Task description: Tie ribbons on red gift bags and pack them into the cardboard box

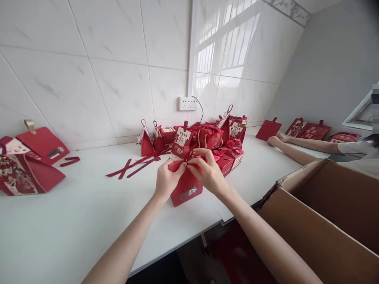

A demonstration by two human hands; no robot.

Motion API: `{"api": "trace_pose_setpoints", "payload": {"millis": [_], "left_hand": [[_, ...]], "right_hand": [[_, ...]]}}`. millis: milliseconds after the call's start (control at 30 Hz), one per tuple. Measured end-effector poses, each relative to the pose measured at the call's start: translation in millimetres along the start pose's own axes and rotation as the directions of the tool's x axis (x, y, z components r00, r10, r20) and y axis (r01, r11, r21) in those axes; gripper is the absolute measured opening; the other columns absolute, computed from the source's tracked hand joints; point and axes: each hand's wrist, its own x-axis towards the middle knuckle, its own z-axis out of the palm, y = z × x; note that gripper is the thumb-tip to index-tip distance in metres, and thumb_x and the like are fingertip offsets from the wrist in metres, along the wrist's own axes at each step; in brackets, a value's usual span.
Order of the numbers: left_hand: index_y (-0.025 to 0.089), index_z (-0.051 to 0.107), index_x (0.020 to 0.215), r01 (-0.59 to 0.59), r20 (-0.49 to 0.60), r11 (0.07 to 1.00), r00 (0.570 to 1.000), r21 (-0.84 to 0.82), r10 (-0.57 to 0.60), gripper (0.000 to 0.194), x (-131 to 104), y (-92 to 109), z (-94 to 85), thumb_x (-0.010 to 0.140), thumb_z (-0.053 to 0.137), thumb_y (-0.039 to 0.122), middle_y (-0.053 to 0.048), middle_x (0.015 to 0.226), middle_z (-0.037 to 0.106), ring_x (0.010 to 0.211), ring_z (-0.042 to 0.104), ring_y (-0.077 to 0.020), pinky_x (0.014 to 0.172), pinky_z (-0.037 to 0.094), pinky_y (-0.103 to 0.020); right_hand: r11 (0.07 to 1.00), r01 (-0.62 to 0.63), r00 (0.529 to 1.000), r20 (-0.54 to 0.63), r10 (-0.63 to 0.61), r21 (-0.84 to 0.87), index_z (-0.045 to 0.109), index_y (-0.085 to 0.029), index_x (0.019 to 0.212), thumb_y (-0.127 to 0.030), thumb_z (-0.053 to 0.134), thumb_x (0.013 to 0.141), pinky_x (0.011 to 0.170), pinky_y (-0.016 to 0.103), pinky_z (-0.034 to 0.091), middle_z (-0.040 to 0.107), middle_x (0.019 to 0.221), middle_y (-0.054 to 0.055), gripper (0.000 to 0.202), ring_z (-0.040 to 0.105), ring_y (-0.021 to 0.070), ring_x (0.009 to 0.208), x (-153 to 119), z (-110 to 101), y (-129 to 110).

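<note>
A red gift box [186,194] with a small printed window stands upright on the white table in front of me. My left hand [169,175] pinches its top edge from the left. From the right, my right hand [209,171] pinches the same top, and the fingertips of both hands meet there. A dark red ribbon loop [185,152] rises from the box top just behind my fingers. The exact bit between the fingertips is too small to make out. Loose red ribbons [134,165] lie on the table left of the box.
Several finished-looking red boxes [210,136] crowd behind my hands. More red boxes [26,169] stand at far left. A co-worker's hands [276,140] hold a red box at the right. An open cardboard carton [319,228] stands against the table's front right edge.
</note>
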Motion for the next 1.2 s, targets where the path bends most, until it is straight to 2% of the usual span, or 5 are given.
{"api": "trace_pose_setpoints", "payload": {"millis": [333,533,700,900,1200], "left_hand": [[0.021,0.060,0.080,0.018,-0.018,1.000,1.000,-0.007,-0.018,0.019,-3,-1,0.6,0.078,0.058,0.040,-0.001,0.079,0.068,0.072,0.063,-0.0169,0.064,0.051,-0.026],[0.021,0.060,0.078,0.043,-0.006,0.999,0.999,-0.032,-0.043,0.022,-3,0,-0.3,0.076,0.060,0.044,-0.001,0.075,0.067,0.069,0.063,-0.0171,0.056,0.051,-0.024],[0.020,0.062,0.079,0.087,-0.006,0.994,0.996,-0.069,-0.088,0.026,-3,-1,0.2,0.074,0.062,0.046,-0.003,0.074,0.067,0.065,0.064,-0.0181,0.051,0.050,-0.023],[0.019,0.064,0.080,0.090,-0.029,0.993,0.995,-0.082,-0.092,0.026,-2,-1,0.7,0.073,0.063,0.044,-0.003,0.076,0.069,0.067,0.064,-0.0183,0.054,0.051,-0.025],[0.019,0.065,0.079,0.036,-0.021,0.998,0.999,-0.049,-0.037,0.021,0,-1,0.4,0.074,0.060,0.039,-0.004,0.081,0.070,0.076,0.065,-0.0203,0.069,0.053,-0.030]], "right_hand": [[0.995,-0.079,0.996,-0.034,0.077,-0.065,0.057,-0.021,0.086,-0.018,0.058,0.085,0.077,0.039,0.056,0.053,0.104,0.008,0.004,0.061,0.0205,0.093,14,-20,8],[0.967,-0.234,0.764,-0.597,0.244,0.097,0.025,-0.034,0.134,-0.019,0.048,0.089,0.060,0.034,0.054,0.055,0.104,0.008,0.053,0.061,0.0157,0.074,39,-101,31],[0.953,-0.186,0.757,-0.583,0.294,0.239,0.062,-0.028,0.093,-0.021,0.048,0.086,0.054,0.038,0.047,0.050,0.072,0.004,0.017,0.055,0.0158,0.059,40,-158,-9],[0.950,0.296,0.938,-0.156,-0.308,-0.096,0.059,-0.029,0.090,-0.018,0.044,0.089,0.063,0.037,0.051,0.056,0.070,0.002,0.018,0.058,0.0174,0.066,20,-79,-45],[0.994,-0.011,1.000,-0.031,0.007,-0.113,0.061,-0.020,0.091,-0.020,0.051,0.090,0.076,0.038,0.055,0.054,0.106,0.011,0.010,0.059,0.0217,0.094,2,7,-2]]}}
